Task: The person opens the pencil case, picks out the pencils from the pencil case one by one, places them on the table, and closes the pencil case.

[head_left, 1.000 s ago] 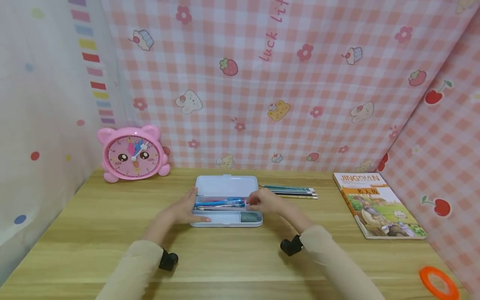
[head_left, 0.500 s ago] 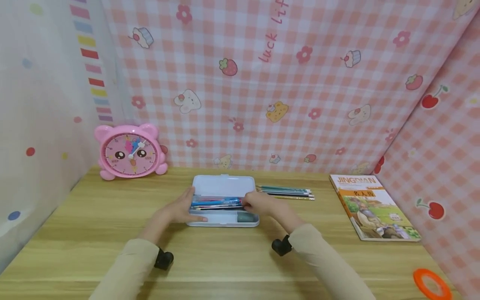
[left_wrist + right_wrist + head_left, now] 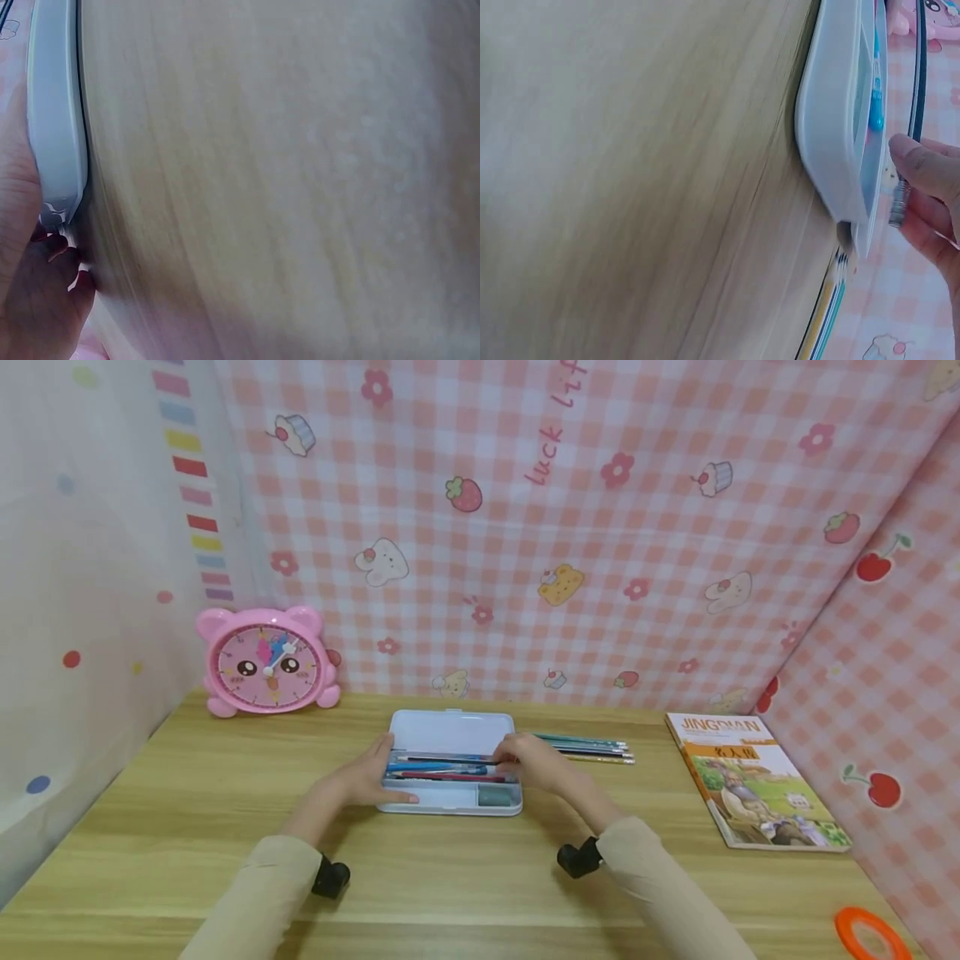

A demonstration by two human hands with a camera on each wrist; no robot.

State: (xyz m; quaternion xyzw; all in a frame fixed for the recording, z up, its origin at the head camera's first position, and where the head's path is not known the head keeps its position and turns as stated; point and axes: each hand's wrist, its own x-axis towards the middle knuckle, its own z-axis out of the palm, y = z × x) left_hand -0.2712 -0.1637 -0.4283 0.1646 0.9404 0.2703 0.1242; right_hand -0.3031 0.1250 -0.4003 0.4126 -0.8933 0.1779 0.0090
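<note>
The white pencil case point(image 3: 452, 728) lies with its lid laid back, holding several pens and pencils, with a grey-green piece point(image 3: 494, 796) in its front right compartment. My left hand point(image 3: 365, 778) rests on the case's left end, thumb over the front compartment; in the left wrist view the hand point(image 3: 37, 292) is at the case's end. My right hand point(image 3: 531, 762) is over the right end. The right wrist view shows that hand point(image 3: 930, 187) pinching a dark pencil point(image 3: 919, 82) near its metal end, above the case point(image 3: 829, 112).
Several pencils point(image 3: 592, 747) lie on the table just right of the case. A pink clock point(image 3: 272, 667) stands at the back left. At the right lie a book point(image 3: 757, 785) and, nearer, an orange ring point(image 3: 851, 928). A checked cloth point(image 3: 645, 527) hangs behind the table.
My right hand has reached into the case, gripped a dark pencil and raised it slightly. The pens inside have shifted, with a red one now at the front. My left hand stays in place.
</note>
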